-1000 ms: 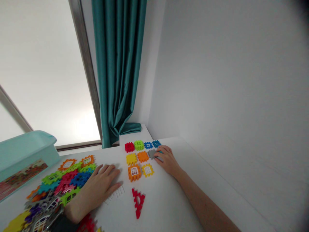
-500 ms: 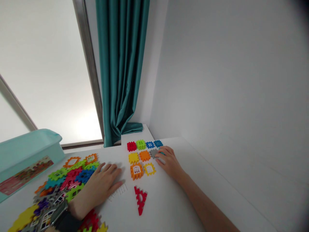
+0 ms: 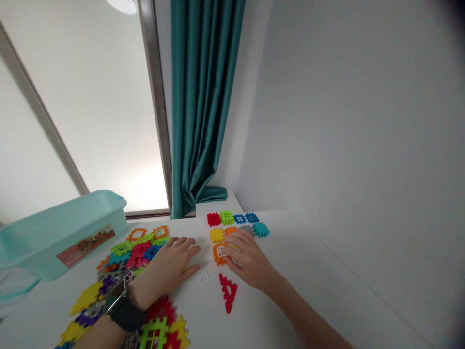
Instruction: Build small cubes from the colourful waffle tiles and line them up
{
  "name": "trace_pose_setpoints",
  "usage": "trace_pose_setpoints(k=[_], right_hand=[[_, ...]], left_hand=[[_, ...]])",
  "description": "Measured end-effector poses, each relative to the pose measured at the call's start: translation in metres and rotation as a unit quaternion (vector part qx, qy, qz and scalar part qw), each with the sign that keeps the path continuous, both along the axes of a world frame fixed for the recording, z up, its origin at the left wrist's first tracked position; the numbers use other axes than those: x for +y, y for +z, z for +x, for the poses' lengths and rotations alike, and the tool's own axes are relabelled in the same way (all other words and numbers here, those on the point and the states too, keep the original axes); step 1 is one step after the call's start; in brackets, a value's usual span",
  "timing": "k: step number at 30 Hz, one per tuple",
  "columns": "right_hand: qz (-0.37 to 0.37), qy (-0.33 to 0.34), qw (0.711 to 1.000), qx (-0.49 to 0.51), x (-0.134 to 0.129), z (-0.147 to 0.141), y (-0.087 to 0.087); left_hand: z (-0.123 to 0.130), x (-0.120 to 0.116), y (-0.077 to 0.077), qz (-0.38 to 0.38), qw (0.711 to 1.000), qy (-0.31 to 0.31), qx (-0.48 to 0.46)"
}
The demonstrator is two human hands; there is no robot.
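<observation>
Triangle [image 3: 228, 300], long axis front-to-back, tip nearward, left hand [image 3: 173, 263] spread, right hand [image 3: 250, 258] bent, grip unclear.

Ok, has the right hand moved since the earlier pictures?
Yes: against the red triangular piece, the right hand has shifted left and closer to it, leaving the teal piece uncovered.

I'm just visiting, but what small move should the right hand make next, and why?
Perhaps the right hand should nudge the orange window piece gently into line: the hand partly covers that piece, which lies at the near end of a column with the yellow square and the red square. Whether they touch, I can't tell.
</observation>
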State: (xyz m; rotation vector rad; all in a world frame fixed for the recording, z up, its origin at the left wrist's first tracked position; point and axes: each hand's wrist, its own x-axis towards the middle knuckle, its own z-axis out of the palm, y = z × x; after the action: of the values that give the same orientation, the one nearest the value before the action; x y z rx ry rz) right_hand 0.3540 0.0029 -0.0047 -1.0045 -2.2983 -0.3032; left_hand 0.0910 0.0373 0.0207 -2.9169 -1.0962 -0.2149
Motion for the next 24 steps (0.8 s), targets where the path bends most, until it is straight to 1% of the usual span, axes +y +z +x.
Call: trace_pose_setpoints(k=[5, 13, 17, 24], right_hand=[[-0.026, 0.027, 0.999, 0.001, -0.002, -0.03, 0.0], [-0.032, 0.061, 0.998, 0.0, -0.002, -0.067, -0.001], [-0.047, 0.05, 0.998, -0.003, -0.006, -0.081, -0.003], [-0.12, 0.011, 0.993, -0.018, -0.01, -0.098, -0.008]], left_hand=[[-0.022, -0.01, 0.003, -0.002, 1.0, 0.019, -0.013], [-0.063, -0.031, -0.004, 0.017, 0.998, 0.048, -0.035], [-0.076, -0.039, -0.006, 0.036, 0.996, 0.056, -0.054], [-0.089, -0.043, -0.02, 0.079, 0.989, 0.077, -0.101]])
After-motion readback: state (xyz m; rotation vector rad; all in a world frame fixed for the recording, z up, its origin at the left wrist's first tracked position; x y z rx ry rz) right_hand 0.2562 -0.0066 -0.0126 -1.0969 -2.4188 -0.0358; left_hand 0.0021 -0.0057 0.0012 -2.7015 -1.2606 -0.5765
